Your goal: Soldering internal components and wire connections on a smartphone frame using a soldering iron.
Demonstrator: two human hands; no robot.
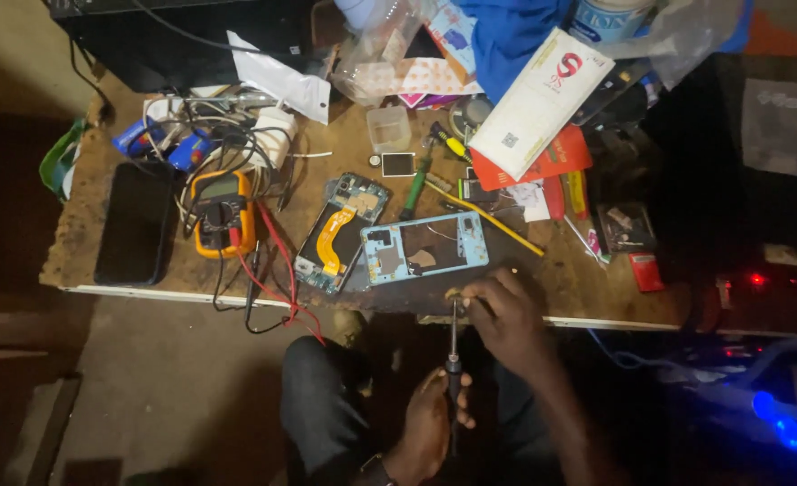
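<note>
Left hand gripping one screwdriver, right hand pinching its tip, two opened phone halves on workbench.

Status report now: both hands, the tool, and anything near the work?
Left hand grips soldering iron handle. Right hand pinches at iron tip, table edge. Opened blue phone frame lies just beyond, untouched. Red multimeter leads hang clear, left.
</note>
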